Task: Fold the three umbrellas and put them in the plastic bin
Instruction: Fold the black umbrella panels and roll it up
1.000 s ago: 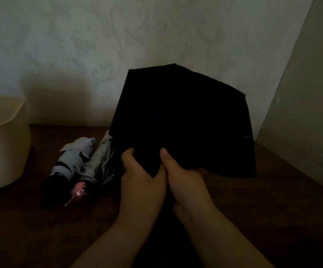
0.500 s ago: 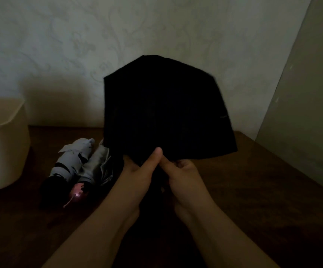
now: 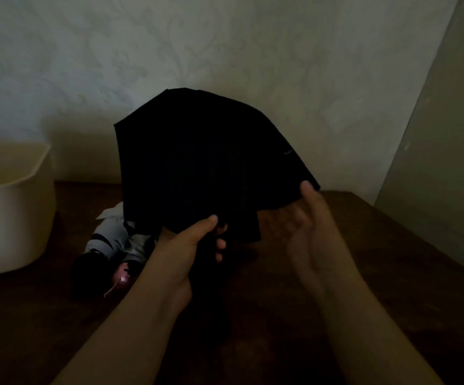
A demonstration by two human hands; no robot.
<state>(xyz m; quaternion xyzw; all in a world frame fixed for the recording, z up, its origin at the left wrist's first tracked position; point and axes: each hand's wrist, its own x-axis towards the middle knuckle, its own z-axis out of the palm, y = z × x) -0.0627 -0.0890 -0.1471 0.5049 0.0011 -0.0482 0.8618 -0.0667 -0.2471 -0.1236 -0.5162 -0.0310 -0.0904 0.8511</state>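
Our left hand [image 3: 194, 243] grips the black umbrella [image 3: 197, 168]; the open right hand [image 3: 305, 215], at 3 o'clock, should gather the cloth evenly.

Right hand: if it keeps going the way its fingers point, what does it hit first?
The right hand points up and away, thumb already at the black umbrella canopy's lower right edge. It would likely meet that fabric first; the wall lies behind, though depth is unclear.

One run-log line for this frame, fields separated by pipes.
left hand grips black umbrella | right hand at canopy edge | grey umbrellas on table | bin holds none visible
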